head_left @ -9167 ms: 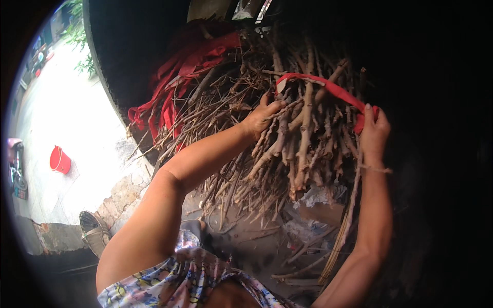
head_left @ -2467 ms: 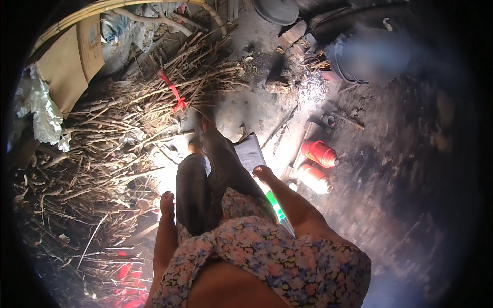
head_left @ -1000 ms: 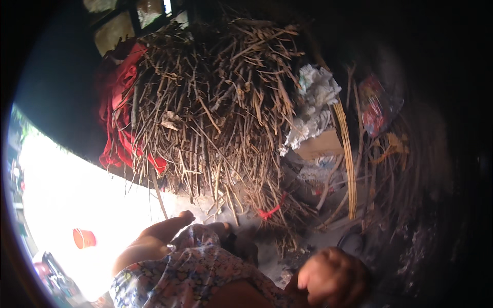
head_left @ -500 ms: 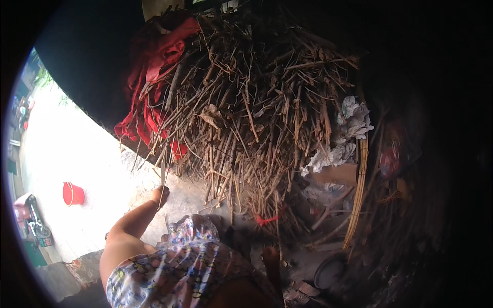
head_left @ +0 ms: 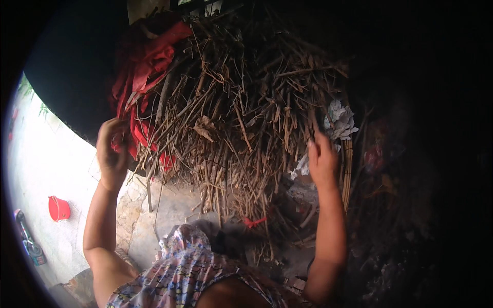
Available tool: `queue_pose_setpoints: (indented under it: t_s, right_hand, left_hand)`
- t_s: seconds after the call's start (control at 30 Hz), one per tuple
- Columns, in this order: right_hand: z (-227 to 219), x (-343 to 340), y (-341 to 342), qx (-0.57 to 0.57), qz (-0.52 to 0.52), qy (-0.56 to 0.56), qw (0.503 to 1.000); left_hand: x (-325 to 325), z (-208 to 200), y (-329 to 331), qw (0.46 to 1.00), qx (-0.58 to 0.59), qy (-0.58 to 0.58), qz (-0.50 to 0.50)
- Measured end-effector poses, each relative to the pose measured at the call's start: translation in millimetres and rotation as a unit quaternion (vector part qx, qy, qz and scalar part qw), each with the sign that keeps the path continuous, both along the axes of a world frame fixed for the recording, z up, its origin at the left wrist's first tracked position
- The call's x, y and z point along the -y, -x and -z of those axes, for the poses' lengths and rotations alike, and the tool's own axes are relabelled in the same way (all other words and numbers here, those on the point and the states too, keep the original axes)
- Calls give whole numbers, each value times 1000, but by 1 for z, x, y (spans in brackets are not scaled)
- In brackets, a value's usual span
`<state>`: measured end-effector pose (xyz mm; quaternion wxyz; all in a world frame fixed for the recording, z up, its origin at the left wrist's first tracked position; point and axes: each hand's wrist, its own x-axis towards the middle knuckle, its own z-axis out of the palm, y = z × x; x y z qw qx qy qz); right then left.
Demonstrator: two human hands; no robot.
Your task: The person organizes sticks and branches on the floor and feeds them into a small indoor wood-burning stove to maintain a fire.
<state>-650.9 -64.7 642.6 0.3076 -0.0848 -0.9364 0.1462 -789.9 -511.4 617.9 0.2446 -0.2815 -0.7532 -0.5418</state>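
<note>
A large heap of dry sticks and twigs (head_left: 241,128) rises in front of me, with a red cloth (head_left: 154,56) draped down its left side. My left hand (head_left: 112,154) is raised beside the lower red cloth, fingers curved and thumb apart; red shows in the gap, and no firm grip is visible. At the heap's right edge, my right hand (head_left: 323,160) has its thumb and finger apart, close to the stick ends and the crumpled white paper (head_left: 340,120). A dry brown leaf (head_left: 205,128) lies among the twigs.
A smaller twig bundle with a red tie (head_left: 254,222) stands low in front of the heap. Long thin canes (head_left: 347,172) lean at the right, where deep shadow begins. A red bucket (head_left: 59,208) stands on the bright floor at left.
My left hand has risen from low by the thin sticks to the red cloth. My right hand has come up from low near my body to the heap's right edge.
</note>
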Motion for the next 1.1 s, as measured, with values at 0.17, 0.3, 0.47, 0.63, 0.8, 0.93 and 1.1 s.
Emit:
queue_pose_setpoints:
  t_s: [0.17,0.3,0.47,0.63,0.8,0.93,1.1]
  right_hand:
    - [-78,-32,113,-39,2,-287,957]
    - [-91,-94,191,-22,86,-361,928]
    - [-101,-107,242,177,167,-255,936]
    - [-99,-108,262,164,160,-358,905]
    - [-110,-81,247,201,119,-357,905]
    - [-96,-79,181,164,91,-349,918]
    - [-56,-37,125,101,98,-304,942]
  left_hand:
    - [-99,-40,35,897,-151,407,80]
    - [-113,-20,75,859,-156,487,26]
    - [-115,-3,79,863,-134,487,31]
    - [-118,-2,81,860,-103,496,52]
    - [-118,-3,83,863,-108,491,44]
    - [-120,0,87,863,-105,493,42]
    - [-118,-5,89,873,-86,476,61]
